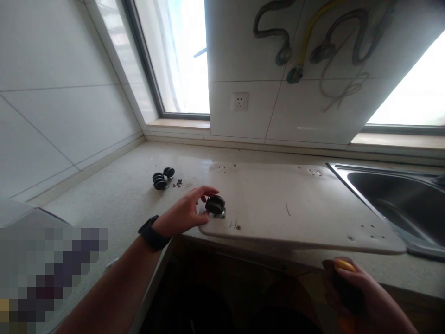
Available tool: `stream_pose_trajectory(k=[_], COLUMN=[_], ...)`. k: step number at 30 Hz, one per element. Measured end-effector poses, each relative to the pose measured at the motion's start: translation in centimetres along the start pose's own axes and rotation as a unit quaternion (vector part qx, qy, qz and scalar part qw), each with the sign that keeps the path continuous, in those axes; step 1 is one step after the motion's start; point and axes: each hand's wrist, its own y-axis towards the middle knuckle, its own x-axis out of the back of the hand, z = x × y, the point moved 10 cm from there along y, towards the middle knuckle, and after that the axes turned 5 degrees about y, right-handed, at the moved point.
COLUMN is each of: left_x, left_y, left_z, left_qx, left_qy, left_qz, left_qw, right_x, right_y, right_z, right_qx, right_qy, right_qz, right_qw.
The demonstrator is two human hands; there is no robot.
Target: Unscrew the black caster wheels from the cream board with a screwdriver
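A white board (264,204) with rounded corners and small screw holes lies flat on the countertop. At its near left corner stands a black caster wheel (215,204) on a metal mounting plate. My left hand (189,208), wearing a black watch, curls its thumb and fingers around this caster. Low on the right, in front of the counter edge, my right hand (347,283) is closed around a black-and-orange handled tool (345,265). Shadow hides its working end. Left of the board, several more black casters (159,181) rest beside a small pile of screws (179,182).
A steel sink (392,204) adjoins the board's right end. Behind the countertop (121,185), a tiled wall carries a socket (240,101) and hanging hoses (306,35). At the lower left is a pale box-like object (31,218), partly pixelated.
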Motion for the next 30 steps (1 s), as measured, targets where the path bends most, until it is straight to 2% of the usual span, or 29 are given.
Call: stream_pose_trajectory(k=[1, 3, 5, 8, 11, 13, 15, 17, 20, 25, 30], left_x=[0.0, 0.0, 0.1, 0.1, 0.3, 0.7, 1.0, 1.3, 0.8, -0.6, -1.1], left_y=[0.0, -0.1, -0.2, -0.4, -0.6, -0.6, -0.5, 0.0, 0.9, 2.4, 2.8], left_z=[0.0, -0.2, -0.5, -0.9, -1.6, -2.2, -2.8, -3.4, -3.9, -3.9, -3.1], left_qx=[-0.002, -0.010, -0.018, -0.025, -0.034, -0.036, -0.033, -0.027, -0.019, -0.010, 0.001], left_qy=[0.003, 0.010, 0.012, 0.007, 0.016, 0.016, 0.003, -0.018, -0.055, -0.087, -0.098], left_qz=[0.001, -0.001, -0.009, -0.020, -0.029, -0.037, -0.045, -0.052, -0.049, -0.035, -0.042], left_qw=[1.000, 1.000, 1.000, 0.999, 0.999, 0.999, 0.998, 0.998, 0.997, 0.995, 0.994], right_x=[-1.1, -4.5, -8.5, -15.3, -22.1, -25.7, -28.3, -30.0, -31.3, -32.0, -32.3], right_y=[-0.8, -2.6, -4.5, -7.4, -8.3, -7.9, -7.6, -7.4, -7.5, -7.0, -6.3], right_z=[0.7, 4.2, 9.5, 15.8, 17.8, 17.6, 17.0, 16.4, 15.7, 15.0, 14.1], right_qx=[-0.023, 0.019, 0.154, 0.336, 0.398, 0.409, 0.421, 0.438, 0.452, 0.460, 0.474], right_qy=[0.000, -0.004, 0.002, 0.042, 0.084, 0.084, 0.077, 0.076, 0.086, 0.089, 0.086], right_qz=[0.020, 0.076, 0.106, 0.177, 0.280, 0.326, 0.352, 0.362, 0.364, 0.344, 0.346], right_qw=[1.000, 0.997, 0.982, 0.924, 0.870, 0.848, 0.833, 0.820, 0.810, 0.814, 0.805])
